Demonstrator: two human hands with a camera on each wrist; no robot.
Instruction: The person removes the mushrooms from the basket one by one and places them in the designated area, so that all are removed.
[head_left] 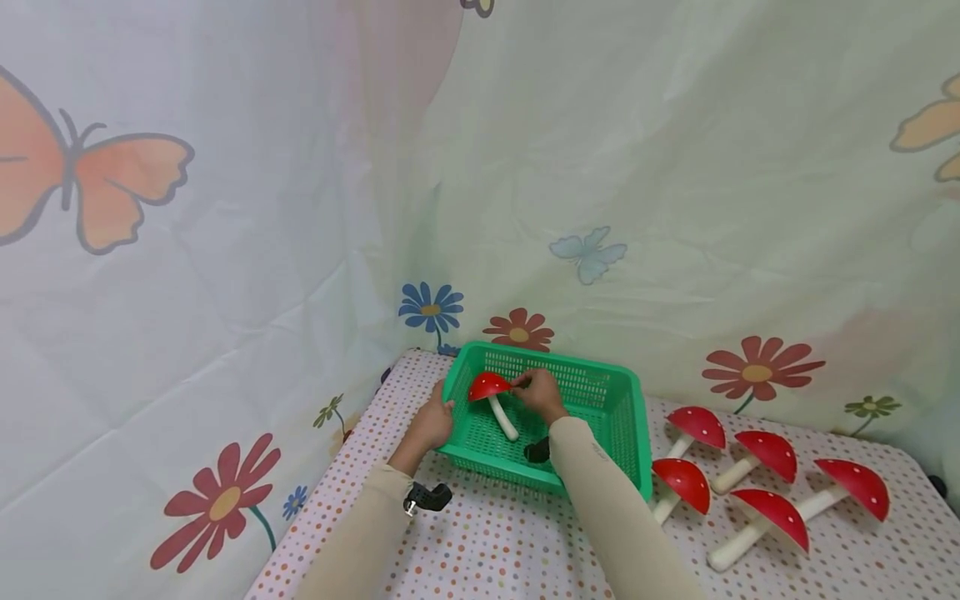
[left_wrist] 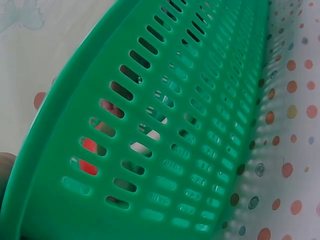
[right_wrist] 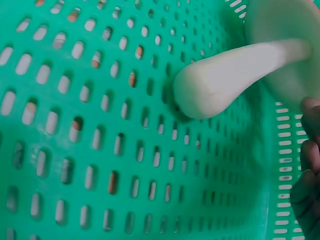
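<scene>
A toy mushroom (head_left: 491, 387) with a white-dotted red cap and a white stem is inside the green slotted basket (head_left: 555, 475), toward its left end. My right hand (head_left: 538, 393) reaches in and pinches the right edge of the cap. In the right wrist view the pale stem (right_wrist: 225, 80) slants over the basket floor, and the fingers (right_wrist: 310, 165) show at the right edge. My left hand (head_left: 432, 418) grips the basket's left rim. The left wrist view shows mostly the basket's slotted wall (left_wrist: 150, 100), with red and white glimpsed through the slots.
Several more red-capped mushrooms (head_left: 765, 454) lie on the dotted tablecloth (head_left: 495, 533) right of the basket, the closest one (head_left: 681, 485) beside its right wall. A printed fabric backdrop (head_left: 645, 325) stands behind and to the left of the table.
</scene>
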